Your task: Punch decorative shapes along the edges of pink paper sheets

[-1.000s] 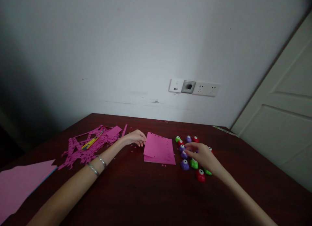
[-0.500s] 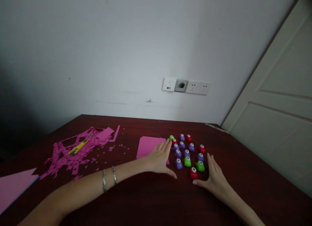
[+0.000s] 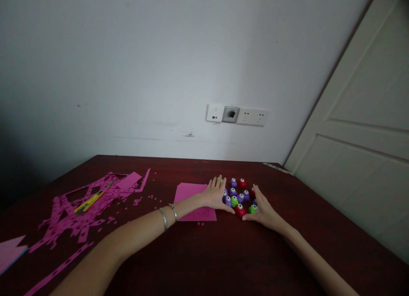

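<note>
Several small craft punches [image 3: 238,197], purple, red and green, are bunched together on the dark red table [image 3: 198,253]. My left hand [image 3: 217,196] stands on edge against the left side of the bunch, fingers stretched out and together. On the right side my right hand [image 3: 263,208] does the same, so the two hands cup the punches between them. Neither hand grips anything. A stack of pink paper sheets [image 3: 193,200] lies just left of my left hand, partly under my wrist. Two silver bangles [image 3: 168,215] sit on my left forearm.
Pink paper offcuts [image 3: 83,206] and a yellow utility knife [image 3: 91,199] lie scattered at the left. A pink sheet corner [image 3: 9,251] shows at the far left edge. Wall sockets [image 3: 237,114] sit on the white wall behind, and a door [image 3: 358,151] stands at the right.
My left hand left the pink stack and moved to the punches. Both hands then slid inward, pushing the spread-out punches into a tight cluster.
</note>
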`<state>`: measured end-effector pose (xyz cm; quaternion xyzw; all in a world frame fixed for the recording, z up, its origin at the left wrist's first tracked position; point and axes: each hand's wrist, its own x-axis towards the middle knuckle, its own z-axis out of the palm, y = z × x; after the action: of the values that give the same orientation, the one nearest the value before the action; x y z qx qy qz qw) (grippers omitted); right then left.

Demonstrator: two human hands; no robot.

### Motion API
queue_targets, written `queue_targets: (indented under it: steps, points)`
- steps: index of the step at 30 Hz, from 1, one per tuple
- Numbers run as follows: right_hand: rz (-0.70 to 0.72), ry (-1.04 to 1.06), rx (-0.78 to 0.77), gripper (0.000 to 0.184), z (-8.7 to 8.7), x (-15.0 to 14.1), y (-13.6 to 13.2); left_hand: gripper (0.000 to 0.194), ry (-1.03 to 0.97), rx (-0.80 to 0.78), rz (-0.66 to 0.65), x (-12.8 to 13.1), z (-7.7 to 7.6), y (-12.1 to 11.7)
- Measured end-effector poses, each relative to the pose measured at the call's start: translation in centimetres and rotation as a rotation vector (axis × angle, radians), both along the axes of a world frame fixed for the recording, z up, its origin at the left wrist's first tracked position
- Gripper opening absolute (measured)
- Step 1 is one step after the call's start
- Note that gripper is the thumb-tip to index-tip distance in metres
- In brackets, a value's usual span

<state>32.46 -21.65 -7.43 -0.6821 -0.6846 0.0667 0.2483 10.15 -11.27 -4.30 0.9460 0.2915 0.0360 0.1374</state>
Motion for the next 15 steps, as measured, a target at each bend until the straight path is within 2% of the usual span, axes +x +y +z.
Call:
queue_targets:
  steps: [5,10,15]
  points:
    - [0.105,0.063,0.012,0.126,0.6,0.6,3.3,0.126,-0.012,-0.046,-0.033,1.0,0.0,2.6]
    - [0.233,0.146,0.004,0.123,0.7,0.9,7.3,0.125,-0.052,-0.098,-0.113,1.0,0.7,5.5]
    - [0.312,0.225,-0.027,0.122,1.0,-0.2,11.3,0.111,-0.181,-0.105,-0.148,-0.1,1.5,8.1]
